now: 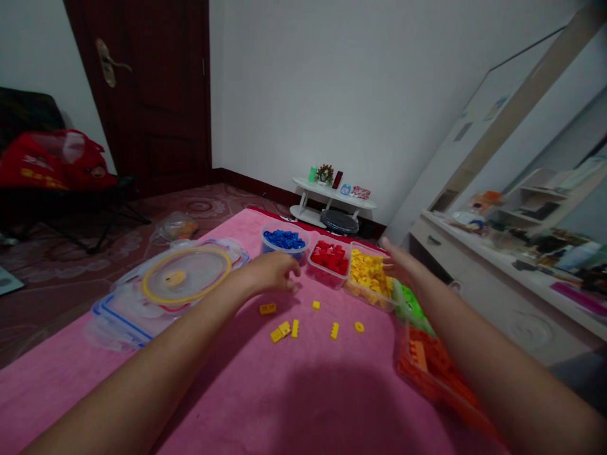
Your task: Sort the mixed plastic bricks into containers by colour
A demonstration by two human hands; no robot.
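Note:
My left hand (274, 272) hovers over the pink cloth, just in front of a round tub of blue bricks (284, 240). Its fingers bend downward, slightly apart, and no object shows in them. At the right edge of a clear box of yellow bricks (370, 272), my right hand (401, 264) has its thumb and fingers spread, with nothing visible in it. Several loose yellow pieces lie on the cloth, among them a brick (267, 309), a small square (316, 304), a toothed strip (334, 330) and a ring (359, 327).
Red bricks (329, 256) fill a box between the blue and yellow ones. Green pieces (411, 306) and a box of orange bricks (436, 363) stand along the right, partly behind my right forearm. Stacked clear lids (187, 275) lie at left. A white side table (332, 193) stands beyond.

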